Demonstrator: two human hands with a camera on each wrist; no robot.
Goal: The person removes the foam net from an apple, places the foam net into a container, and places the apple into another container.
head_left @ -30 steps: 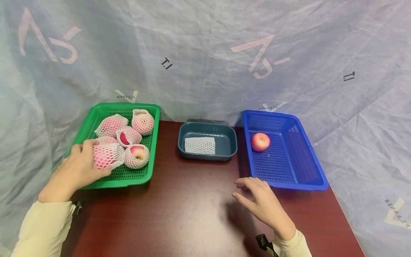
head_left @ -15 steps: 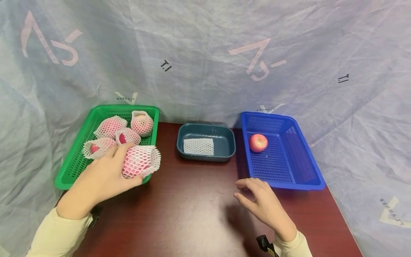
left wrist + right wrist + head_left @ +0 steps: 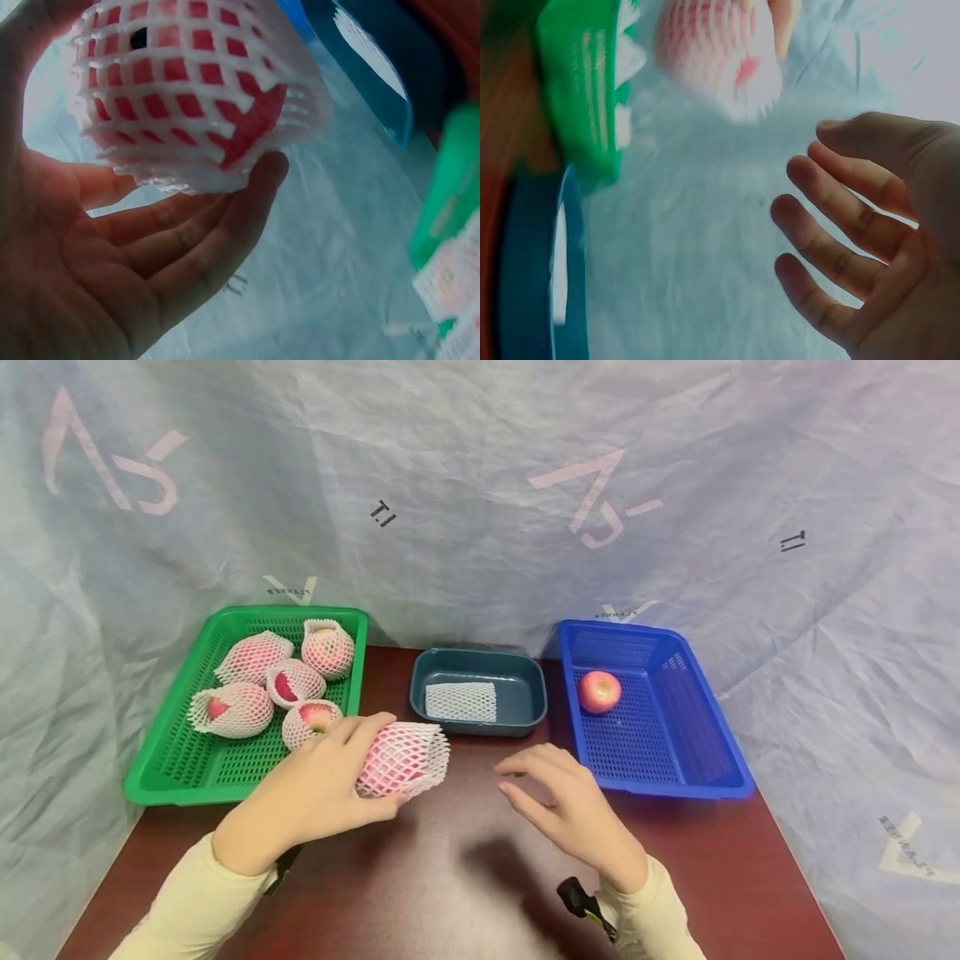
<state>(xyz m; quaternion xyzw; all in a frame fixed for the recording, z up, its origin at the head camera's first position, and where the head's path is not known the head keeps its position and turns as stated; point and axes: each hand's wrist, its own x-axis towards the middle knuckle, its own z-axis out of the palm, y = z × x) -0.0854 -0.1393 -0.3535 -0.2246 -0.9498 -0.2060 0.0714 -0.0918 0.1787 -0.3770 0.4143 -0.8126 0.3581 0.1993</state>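
Observation:
My left hand (image 3: pixel 322 785) grips an apple in a white foam net (image 3: pixel 401 760) and holds it over the table, right of the green basket (image 3: pixel 142 768). In the left wrist view, thumb and fingers curl round the netted apple (image 3: pixel 172 90), and red skin shows at the net's loose end. My right hand (image 3: pixel 573 814) hovers with nothing in it, fingers spread and slightly bent, a short gap away from the apple. The right wrist view shows that hand (image 3: pixel 870 225) facing the netted apple (image 3: pixel 720 60). Several netted apples lie in the green basket.
A dark teal tray (image 3: pixel 532 693) with a flattened white foam net (image 3: pixel 461 702) in it stands at the middle back. To the right is a blue basket (image 3: pixel 705 718) with one bare apple (image 3: pixel 599 692). A grey cloth (image 3: pixel 465 485) hangs behind the table (image 3: pixel 450 893).
My left hand has lifted the netted apple out of the green basket and carried it right, toward the table's middle. My right hand has moved a little left, toward it.

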